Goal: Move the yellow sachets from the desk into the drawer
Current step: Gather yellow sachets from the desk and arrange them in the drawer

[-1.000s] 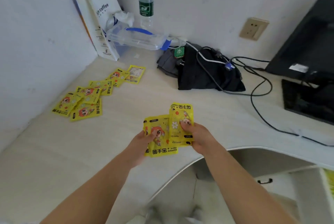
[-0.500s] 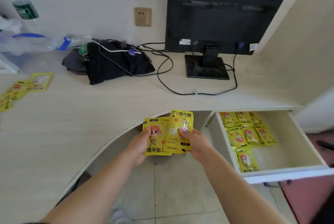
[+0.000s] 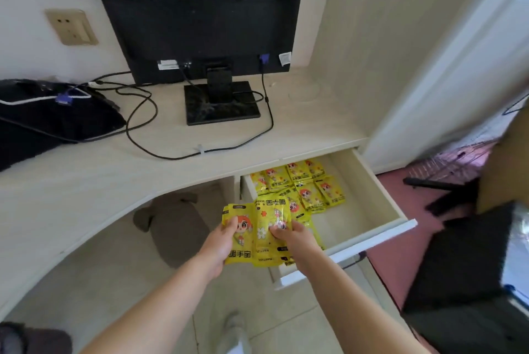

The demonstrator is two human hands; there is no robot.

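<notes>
Both of my hands hold a small stack of yellow sachets (image 3: 259,235) with a cartoon face printed on them. My left hand (image 3: 219,242) grips the stack's left side and my right hand (image 3: 294,236) pinches its right side, thumb on top. The stack hangs over the near left corner of the open drawer (image 3: 369,199), which is pulled out from under the pale desk (image 3: 86,170). Several more yellow sachets (image 3: 303,185) lie flat in the drawer's far left part. The sachets left on the desk are out of view.
A black monitor (image 3: 197,19) on a square stand sits at the back of the desk, with black cables (image 3: 148,136) looping across the top. A black bag (image 3: 48,116) lies at the left. Dark chair parts and a cardboard box (image 3: 503,165) stand to the right of the drawer.
The view has swung right from the desk's left corner to the drawer. Both hands have carried the stack of sachets off the desk top and over the drawer's near left corner.
</notes>
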